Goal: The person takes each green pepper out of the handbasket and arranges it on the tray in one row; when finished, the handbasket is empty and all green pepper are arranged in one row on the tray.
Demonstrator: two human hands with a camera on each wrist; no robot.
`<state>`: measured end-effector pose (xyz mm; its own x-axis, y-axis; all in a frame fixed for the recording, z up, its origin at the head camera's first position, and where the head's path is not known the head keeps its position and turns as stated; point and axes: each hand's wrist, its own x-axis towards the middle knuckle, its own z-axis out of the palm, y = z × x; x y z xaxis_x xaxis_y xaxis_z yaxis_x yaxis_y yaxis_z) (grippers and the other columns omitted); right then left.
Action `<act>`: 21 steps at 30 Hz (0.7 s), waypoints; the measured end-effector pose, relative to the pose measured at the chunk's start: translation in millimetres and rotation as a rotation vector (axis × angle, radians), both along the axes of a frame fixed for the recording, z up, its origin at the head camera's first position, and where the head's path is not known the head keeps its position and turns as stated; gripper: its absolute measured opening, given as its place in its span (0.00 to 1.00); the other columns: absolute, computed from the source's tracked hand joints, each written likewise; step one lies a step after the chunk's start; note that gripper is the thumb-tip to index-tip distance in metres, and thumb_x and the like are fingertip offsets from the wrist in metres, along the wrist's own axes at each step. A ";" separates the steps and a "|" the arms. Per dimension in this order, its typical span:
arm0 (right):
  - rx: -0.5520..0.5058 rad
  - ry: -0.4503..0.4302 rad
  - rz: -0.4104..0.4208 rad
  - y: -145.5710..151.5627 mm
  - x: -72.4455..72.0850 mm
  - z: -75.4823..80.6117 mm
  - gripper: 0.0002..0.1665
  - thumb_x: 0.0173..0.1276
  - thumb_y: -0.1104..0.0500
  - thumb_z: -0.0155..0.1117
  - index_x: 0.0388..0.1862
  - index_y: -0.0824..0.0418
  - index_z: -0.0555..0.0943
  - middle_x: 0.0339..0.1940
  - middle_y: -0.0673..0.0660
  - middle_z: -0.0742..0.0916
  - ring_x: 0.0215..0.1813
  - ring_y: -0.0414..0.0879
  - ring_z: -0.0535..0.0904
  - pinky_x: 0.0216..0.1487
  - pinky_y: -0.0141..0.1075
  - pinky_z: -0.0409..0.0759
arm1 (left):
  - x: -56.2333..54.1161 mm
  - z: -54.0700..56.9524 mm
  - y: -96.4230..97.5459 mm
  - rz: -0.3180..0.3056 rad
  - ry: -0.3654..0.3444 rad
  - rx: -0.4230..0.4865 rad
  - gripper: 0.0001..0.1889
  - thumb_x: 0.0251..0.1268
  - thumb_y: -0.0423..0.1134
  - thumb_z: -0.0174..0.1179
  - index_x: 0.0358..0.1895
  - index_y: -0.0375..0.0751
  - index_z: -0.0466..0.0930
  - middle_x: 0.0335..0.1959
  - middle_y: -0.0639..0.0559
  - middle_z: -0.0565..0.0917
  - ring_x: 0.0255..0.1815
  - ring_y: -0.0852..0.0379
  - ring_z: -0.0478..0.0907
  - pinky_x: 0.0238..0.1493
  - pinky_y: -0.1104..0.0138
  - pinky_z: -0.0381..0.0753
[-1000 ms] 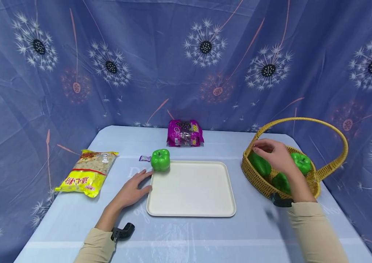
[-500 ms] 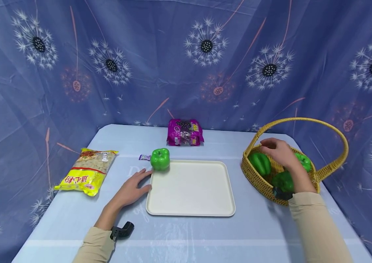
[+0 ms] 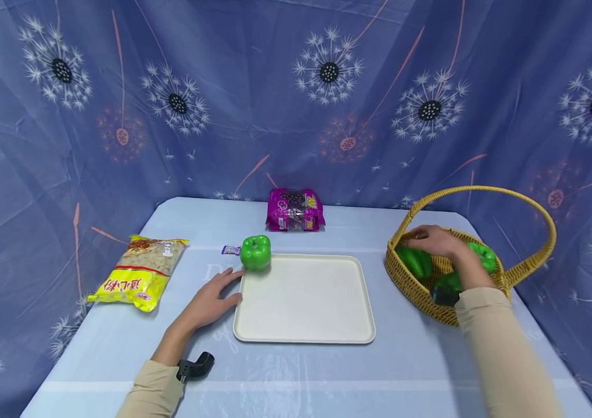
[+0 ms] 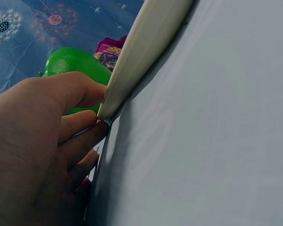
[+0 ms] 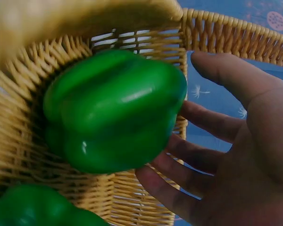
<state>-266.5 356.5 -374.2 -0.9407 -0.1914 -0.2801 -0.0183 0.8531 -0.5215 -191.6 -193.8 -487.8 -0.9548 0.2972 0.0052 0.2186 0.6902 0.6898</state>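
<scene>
My left hand (image 3: 217, 302) rests at the left edge of a white rectangular tray (image 3: 303, 302), fingers extended. In the left wrist view its fingertips touch the tray's rim (image 4: 137, 52). A green bell pepper (image 3: 255, 253) stands upright on the tray's far left corner. Over on the right, my right hand (image 3: 434, 240) reaches into a wicker basket (image 3: 416, 296). The right wrist view has the fingertips along one side of a green bell pepper (image 5: 113, 113) lying there, the thumb spread apart from it. Two more green peppers, one a bell pepper (image 3: 484, 255), lie in the basket, partly behind the right arm.
The basket's tall arched handle (image 3: 484, 188) rises over the right hand. A purple snack bag (image 3: 296, 210) stands at the back of the table. A yellow pasta bag (image 3: 141, 273) lies at left, and a small purple packet (image 3: 230, 250) lies beside the tray's pepper.
My right hand has lowered into the basket, onto the leftmost pepper there. My left hand, the tray and its pepper stay put.
</scene>
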 end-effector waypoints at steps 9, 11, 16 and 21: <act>0.129 -0.014 0.076 -2.4 -6.6 0.3 0.43 0.68 0.38 0.57 0.65 0.73 0.68 0.62 0.77 0.71 0.61 0.71 0.67 0.53 0.59 0.73 | -1.2 -1.9 0.4 -0.003 -0.012 -0.003 0.30 0.67 0.49 0.58 0.71 0.51 0.66 0.74 0.40 0.58 0.73 0.36 0.50 0.67 0.38 0.51; 0.159 -0.009 0.085 -4.0 -7.6 -0.7 0.45 0.67 0.36 0.57 0.64 0.73 0.69 0.62 0.76 0.72 0.61 0.71 0.68 0.54 0.59 0.72 | -1.2 -2.1 0.6 -0.002 -0.010 0.001 0.30 0.67 0.49 0.58 0.71 0.51 0.66 0.74 0.40 0.58 0.73 0.37 0.51 0.67 0.38 0.52; 0.182 -0.001 0.095 -5.3 -8.8 -2.4 0.48 0.66 0.32 0.55 0.64 0.72 0.70 0.61 0.74 0.74 0.61 0.70 0.69 0.54 0.59 0.72 | -0.8 -1.0 0.5 0.000 -0.013 0.001 0.30 0.67 0.50 0.58 0.71 0.51 0.66 0.74 0.40 0.58 0.73 0.36 0.50 0.67 0.38 0.51; 0.203 -0.016 0.092 -5.3 -9.3 -6.9 0.49 0.65 0.30 0.54 0.64 0.72 0.71 0.63 0.76 0.71 0.63 0.71 0.66 0.56 0.61 0.70 | -1.1 -0.6 0.1 0.002 -0.012 -0.007 0.30 0.67 0.50 0.58 0.71 0.51 0.66 0.74 0.40 0.58 0.73 0.36 0.50 0.67 0.38 0.51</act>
